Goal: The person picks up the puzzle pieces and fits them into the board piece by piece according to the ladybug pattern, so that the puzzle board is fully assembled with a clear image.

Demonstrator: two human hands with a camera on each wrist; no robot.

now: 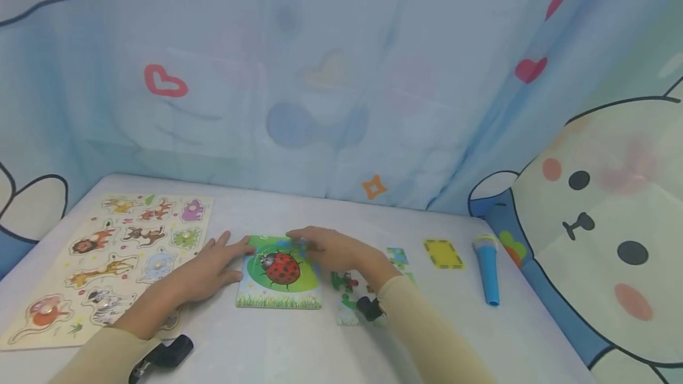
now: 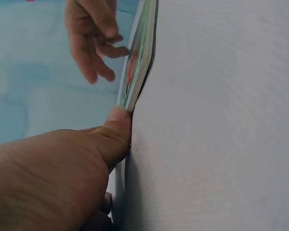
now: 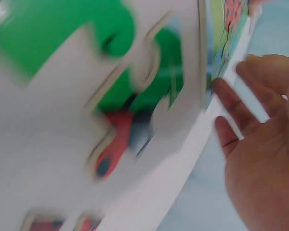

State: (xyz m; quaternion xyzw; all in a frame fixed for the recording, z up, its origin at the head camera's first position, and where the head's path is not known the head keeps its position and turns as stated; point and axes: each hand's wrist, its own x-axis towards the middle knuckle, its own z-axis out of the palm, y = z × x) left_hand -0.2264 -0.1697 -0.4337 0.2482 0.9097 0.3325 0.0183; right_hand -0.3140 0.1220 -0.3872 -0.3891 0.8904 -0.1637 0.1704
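Note:
A square ladybug puzzle board lies flat on the white table in front of me. My left hand is at its left side, fingers spread. In the left wrist view, the left thumb touches the board's edge. The right hand hovers by the top right corner, its fingers loosely bent and apart. Nothing shows between those fingers in the right wrist view. Loose jigsaw pieces, partly hidden under my right forearm, lie right of the board; a green and red piece appears blurred up close.
At the left lies a large wooden animal peg puzzle, partly covered by my left forearm. A yellow rectangular piece and a blue toy microphone are on the right. A printed blue curtain hangs behind the table.

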